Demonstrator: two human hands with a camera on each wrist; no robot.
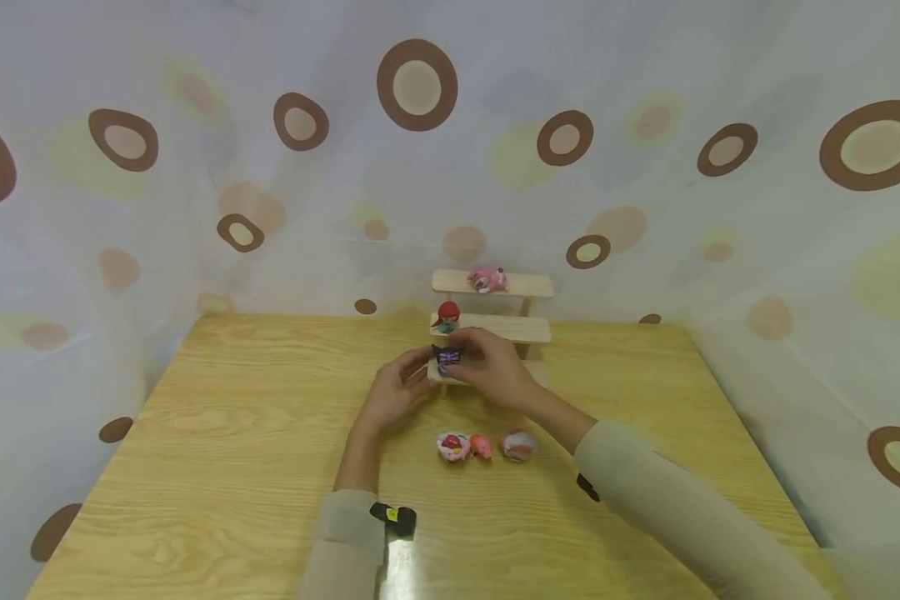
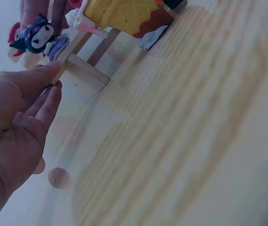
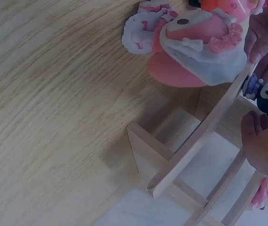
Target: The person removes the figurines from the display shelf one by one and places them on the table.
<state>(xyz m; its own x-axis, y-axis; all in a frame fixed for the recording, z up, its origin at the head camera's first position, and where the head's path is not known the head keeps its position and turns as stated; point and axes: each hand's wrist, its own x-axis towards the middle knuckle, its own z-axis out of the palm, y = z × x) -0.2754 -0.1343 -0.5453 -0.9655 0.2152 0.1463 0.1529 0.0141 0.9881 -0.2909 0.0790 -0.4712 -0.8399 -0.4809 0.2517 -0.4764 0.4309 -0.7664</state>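
A small black-and-purple figurine (image 1: 447,359) with a white face (image 2: 40,36) stands upright at the left end of the lowest board of a three-tier wooden shelf (image 1: 510,329). My right hand (image 1: 495,367) pinches it from the right between thumb and fingers. At that same board end my left hand (image 1: 393,396) grips the wood, thumb on the upper edge and fingers underneath, close beside the figurine's base. A red-haired figurine (image 1: 447,317) sits on the left of the middle board. On the top board lies a pink bear figurine (image 1: 489,280).
In front of the shelf, several toys rest on the wooden table (image 1: 232,450): a white-and-pink figurine (image 1: 453,447), an orange-pink one (image 1: 482,447) and a pink one draped in white (image 1: 519,446). A dotted curtain (image 1: 330,200) hangs behind the table and along its sides.
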